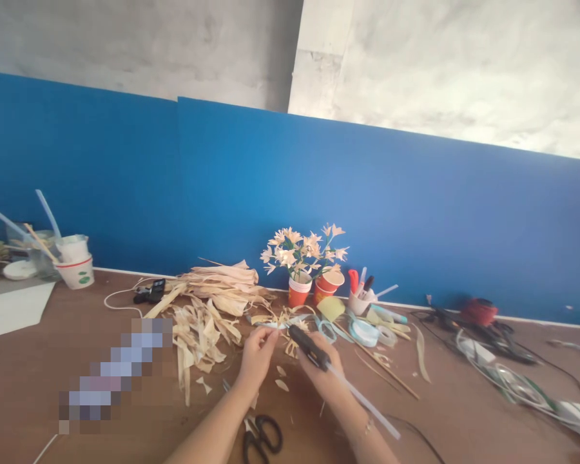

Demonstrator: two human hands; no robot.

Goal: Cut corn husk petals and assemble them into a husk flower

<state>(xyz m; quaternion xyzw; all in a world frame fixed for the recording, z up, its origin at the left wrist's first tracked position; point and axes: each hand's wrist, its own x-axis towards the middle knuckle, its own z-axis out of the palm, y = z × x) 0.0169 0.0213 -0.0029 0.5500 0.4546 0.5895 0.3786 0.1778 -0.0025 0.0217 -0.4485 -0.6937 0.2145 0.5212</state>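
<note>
My right hand (323, 370) is closed round a black glue gun (309, 346), with a long translucent glue stick (362, 399) sticking out of its back toward me. Its tip points at my left hand (260, 354), whose fingers are pinched together at a small thin piece that is too small to make out. Black-handled scissors (261, 438) lie below, between my forearms. Pale dried husks (203, 332) are heaped to the left of my hands. Just beyond them, pale flowers (294, 248) stand in a red and white paper cup (299, 290).
A cup of pens (360, 299), a light blue tape roll (364, 332) and a thin stick (386, 370) lie right of centre. Cables (517, 380) tangle at the far right. White cups (76, 270) stand at the far left, before a blue partition (222, 193).
</note>
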